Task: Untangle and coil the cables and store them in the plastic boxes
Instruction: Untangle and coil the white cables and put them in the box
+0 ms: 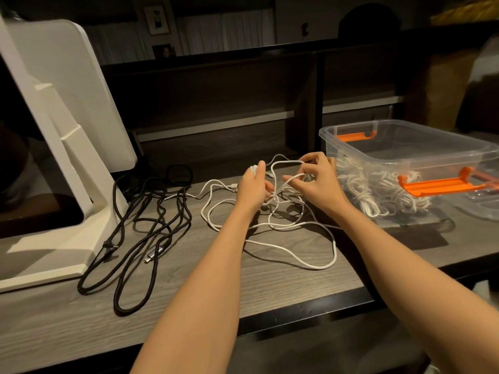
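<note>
A tangled white cable sprawls in loose loops across the middle of the wooden table. My left hand is closed around a small bundle of its turns. My right hand pinches a strand of the same cable just to the right, with a loop arching between both hands. A clear plastic box with orange handles stands at the right, holding several coiled white cables. Black cables lie tangled at the left.
A white monitor stand occupies the left of the table, next to the black cables. A clear lid lies to the right of the box. The table's front edge runs diagonally below my forearms. Dark shelving stands behind.
</note>
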A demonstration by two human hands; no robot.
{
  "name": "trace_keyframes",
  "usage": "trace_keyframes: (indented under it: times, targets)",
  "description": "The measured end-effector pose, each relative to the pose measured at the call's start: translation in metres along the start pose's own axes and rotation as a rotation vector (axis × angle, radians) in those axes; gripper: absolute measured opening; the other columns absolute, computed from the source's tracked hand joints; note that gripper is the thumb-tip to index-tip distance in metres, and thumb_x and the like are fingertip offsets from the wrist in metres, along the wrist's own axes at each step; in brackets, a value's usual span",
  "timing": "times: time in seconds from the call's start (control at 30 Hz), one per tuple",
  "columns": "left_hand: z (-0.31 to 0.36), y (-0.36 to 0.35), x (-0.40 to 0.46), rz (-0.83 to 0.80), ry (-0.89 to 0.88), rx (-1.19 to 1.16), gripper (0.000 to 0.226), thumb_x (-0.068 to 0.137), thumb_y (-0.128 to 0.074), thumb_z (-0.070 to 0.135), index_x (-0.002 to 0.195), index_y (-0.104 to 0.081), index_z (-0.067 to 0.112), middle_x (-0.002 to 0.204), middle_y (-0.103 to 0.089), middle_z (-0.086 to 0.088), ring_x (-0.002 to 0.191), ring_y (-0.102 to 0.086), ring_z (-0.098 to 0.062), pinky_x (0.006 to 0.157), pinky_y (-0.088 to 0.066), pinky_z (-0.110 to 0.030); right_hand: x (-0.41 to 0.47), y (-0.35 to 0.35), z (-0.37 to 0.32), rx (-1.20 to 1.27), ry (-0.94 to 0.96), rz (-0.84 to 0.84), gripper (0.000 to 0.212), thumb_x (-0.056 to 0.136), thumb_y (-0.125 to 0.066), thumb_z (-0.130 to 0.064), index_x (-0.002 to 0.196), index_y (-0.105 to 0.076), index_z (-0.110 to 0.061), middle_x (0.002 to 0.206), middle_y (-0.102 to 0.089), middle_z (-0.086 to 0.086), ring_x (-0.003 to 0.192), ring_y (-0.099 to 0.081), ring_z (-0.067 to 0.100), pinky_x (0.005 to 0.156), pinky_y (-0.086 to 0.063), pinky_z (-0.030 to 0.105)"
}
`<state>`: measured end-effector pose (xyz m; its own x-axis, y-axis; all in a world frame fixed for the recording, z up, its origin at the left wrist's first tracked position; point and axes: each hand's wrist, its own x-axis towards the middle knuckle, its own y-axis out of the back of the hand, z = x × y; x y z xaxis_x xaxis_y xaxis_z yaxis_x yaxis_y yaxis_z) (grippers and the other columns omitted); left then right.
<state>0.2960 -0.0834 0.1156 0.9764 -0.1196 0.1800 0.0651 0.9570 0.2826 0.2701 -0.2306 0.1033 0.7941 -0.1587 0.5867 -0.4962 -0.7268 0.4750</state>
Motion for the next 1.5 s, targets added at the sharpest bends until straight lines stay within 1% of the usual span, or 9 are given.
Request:
trace_keyframes:
  times: [0.17,0.4,0.6,0.77,0.93,1.0,1.07,1.23,1.5]
  targets:
    - [0.005,-0.004,-0.008,-0.215,-0.078,0.198,0.059,0.104,-0.02,0.05,0.067,-0.049,0.014,0.057,-0.052,0.0,0.051,-0.05,-0.011,0.062,-0.047,-0.028,-0.002,0.0,-0.008,0.174,-0.038,-0.094,0.029,0.085,-0.068,-0.022,0.062,-0.05,-0.02,0.11,-0.042,0.002,0.109,-0.034,0.013,0.089,-0.03,0.023]
    - [0.01,0.002,-0.012,-0.564,0.069,-0.05,0.057,0.096,-0.027,0.063,0.065,-0.04,0.017,0.053,-0.034,0.007,0.045,-0.027,-0.007,0.046,-0.023,-0.019,0.004,-0.001,0.0,0.1,-0.103,-0.112,0.009,0.095,-0.053,-0.02,0.088,-0.056,-0.015,0.112,-0.038,0.007,0.115,-0.035,0.019,0.099,-0.032,0.03]
    - [0.008,0.005,-0.007,-0.177,0.117,-0.399,0.037,0.102,-0.041,0.042,0.085,-0.055,0.013,0.057,-0.041,0.005,0.043,-0.029,-0.005,0.043,-0.027,-0.017,0.004,-0.001,0.014,-0.171,-0.153,-0.113,0.021,0.097,-0.052,-0.027,0.097,-0.068,-0.012,0.107,-0.045,0.008,0.114,-0.041,0.026,0.085,-0.031,0.03]
    - [0.004,0.005,-0.005,-0.04,0.209,-0.488,0.039,0.103,-0.036,0.043,0.124,-0.059,0.02,0.106,-0.063,-0.004,0.051,-0.035,-0.005,0.045,-0.033,-0.016,0.001,0.0,0.015,-0.282,-0.205,-0.144,0.022,0.095,-0.055,-0.028,0.103,-0.069,-0.013,0.121,-0.047,0.012,0.118,-0.041,0.029,0.094,-0.041,0.042]
    - [0.006,0.005,-0.004,-0.138,0.287,-0.845,0.045,0.103,-0.033,0.046,0.081,-0.062,0.019,0.091,-0.073,0.003,0.095,-0.059,-0.013,0.082,-0.045,-0.029,0.0,-0.002,0.016,-0.353,-0.232,-0.103,0.02,0.093,-0.058,-0.021,0.11,-0.066,-0.014,0.119,-0.05,0.012,0.11,-0.048,0.028,0.087,-0.044,0.038]
    - [0.005,0.005,-0.005,-0.129,0.35,-0.999,0.047,0.101,-0.036,0.047,0.07,-0.052,0.016,0.065,-0.066,0.0,0.077,-0.064,-0.013,0.082,-0.052,-0.031,0.0,-0.002,0.013,-0.347,-0.207,-0.079,0.021,0.093,-0.057,-0.024,0.11,-0.065,-0.015,0.117,-0.051,0.01,0.108,-0.05,0.026,0.085,-0.045,0.038]
    - [0.007,0.006,-0.005,-0.086,0.397,-1.085,0.05,0.1,-0.038,0.05,0.065,-0.046,0.015,0.048,-0.046,0.003,0.045,-0.049,-0.009,0.057,-0.054,-0.027,-0.001,0.0,0.009,-0.286,-0.153,-0.029,0.027,0.094,-0.054,-0.037,0.108,-0.063,-0.017,0.112,-0.05,0.004,0.106,-0.049,0.02,0.085,-0.044,0.038]
    - [0.003,0.006,-0.001,-0.046,0.308,-0.614,0.056,0.097,-0.028,0.063,0.067,-0.042,0.017,0.051,-0.037,0.005,0.042,-0.032,-0.007,0.039,-0.029,-0.019,0.001,-0.001,0.006,-0.085,-0.079,0.016,0.041,0.095,-0.048,-0.047,0.098,-0.07,-0.013,0.103,-0.051,0.0,0.105,-0.047,0.017,0.087,-0.045,0.039]
    - [0.011,-0.009,-0.013,-0.298,0.05,0.16,0.071,0.1,-0.009,0.057,0.068,-0.051,0.009,0.06,-0.058,-0.004,0.052,-0.054,-0.011,0.059,-0.047,-0.022,0.001,-0.002,0.003,-0.121,0.061,-0.009,0.035,0.097,-0.052,-0.026,0.075,-0.073,-0.009,0.099,-0.06,0.0,0.096,-0.04,0.009,0.081,-0.034,0.029]
